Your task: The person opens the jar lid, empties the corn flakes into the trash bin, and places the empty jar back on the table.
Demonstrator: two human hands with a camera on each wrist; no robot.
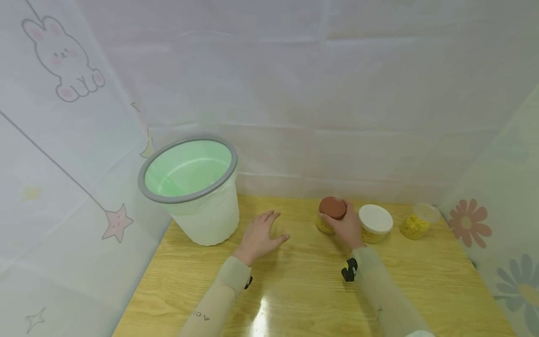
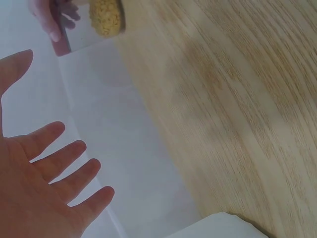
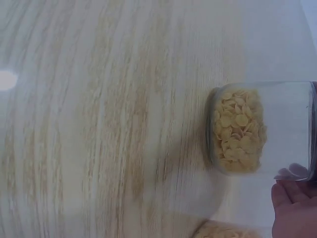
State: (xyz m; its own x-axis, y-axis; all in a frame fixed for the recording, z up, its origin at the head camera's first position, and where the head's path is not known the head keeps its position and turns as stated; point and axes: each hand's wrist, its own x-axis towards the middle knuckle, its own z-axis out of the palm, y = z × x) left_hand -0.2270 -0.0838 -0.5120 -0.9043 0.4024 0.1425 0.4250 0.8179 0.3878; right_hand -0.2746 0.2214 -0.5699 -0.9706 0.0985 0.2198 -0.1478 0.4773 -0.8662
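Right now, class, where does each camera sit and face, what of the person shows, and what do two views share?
Head: on the head, looking forward and down at the table; both forearms, the left hand and right hand show.
Left wrist: on that wrist, looking past the left hand over the table; the right hand, on the red-lidded jar, shows at top left.
Right wrist: on that wrist, facing the jar's side; part of the right hand shows, lower right.
Both wrist views share the jar and right hand.
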